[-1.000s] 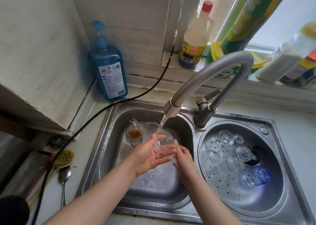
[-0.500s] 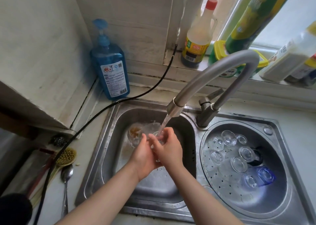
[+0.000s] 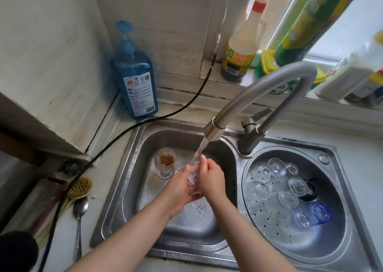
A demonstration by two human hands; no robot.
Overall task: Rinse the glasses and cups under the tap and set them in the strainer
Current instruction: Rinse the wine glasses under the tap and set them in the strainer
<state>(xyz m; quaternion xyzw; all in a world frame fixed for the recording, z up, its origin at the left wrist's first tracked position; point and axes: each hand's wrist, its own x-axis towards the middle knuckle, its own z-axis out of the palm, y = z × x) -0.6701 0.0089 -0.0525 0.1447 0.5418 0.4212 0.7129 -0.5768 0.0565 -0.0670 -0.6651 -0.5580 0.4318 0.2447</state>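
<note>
Left hand (image 3: 179,189): cupped around small clear glass (image 3: 193,177), holding it.
Right hand (image 3: 210,178): closed on the same glass.
Glass position: under grey curved tap (image 3: 248,104) stream, over left steel basin (image 3: 132,168).
Round perforated strainer (image 3: 255,199): holds upturned clear glasses.

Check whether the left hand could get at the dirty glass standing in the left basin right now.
Probably not yet: the left hand and right hand together hold a small glass under the stream. The dirty glass stands close by, with nothing between.

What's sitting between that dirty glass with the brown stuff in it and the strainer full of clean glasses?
In the head view, between the dirty glass and the strainer are both hands, left hand and right hand, closed around a small clear glass under the running water.
</note>
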